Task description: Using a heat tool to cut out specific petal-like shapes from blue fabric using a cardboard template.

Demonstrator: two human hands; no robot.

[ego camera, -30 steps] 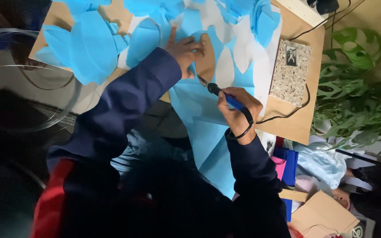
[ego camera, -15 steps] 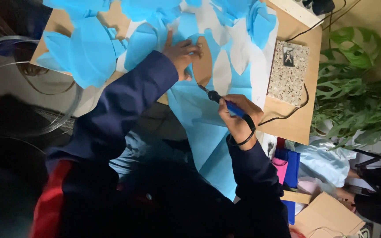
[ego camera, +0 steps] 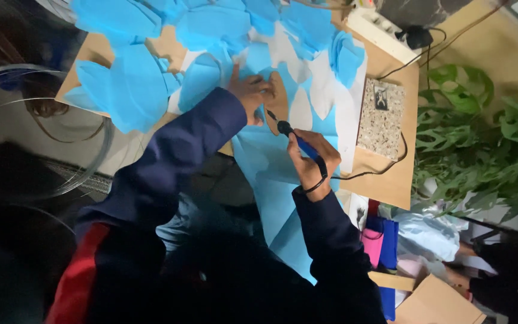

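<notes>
My right hand (ego camera: 312,165) grips a blue-handled corded cutting tool (ego camera: 298,140), its black tip pointing at a leaf-shaped brown template (ego camera: 280,102) lying on a large blue sheet (ego camera: 265,168). My left hand (ego camera: 250,93) presses flat on the sheet and the template's left edge. The sheet drapes over the near edge of the wooden board (ego camera: 391,174) toward my lap. Leaf-shaped holes in the sheet show white beneath. Cut blue pieces (ego camera: 133,90) are piled on the board's left side.
A speckled grey block (ego camera: 381,119) sits on the board's right part, with a black cord running past it. A white power strip (ego camera: 379,30) lies at the back. Green plant leaves (ego camera: 487,144) stand to the right. Bags and cardboard (ego camera: 427,294) are on the floor. A clear round container (ego camera: 37,132) is at left.
My right hand and the tool have shifted slightly along the template's edge; my left hand stays pressed on the sheet. The view has shifted a little.
</notes>
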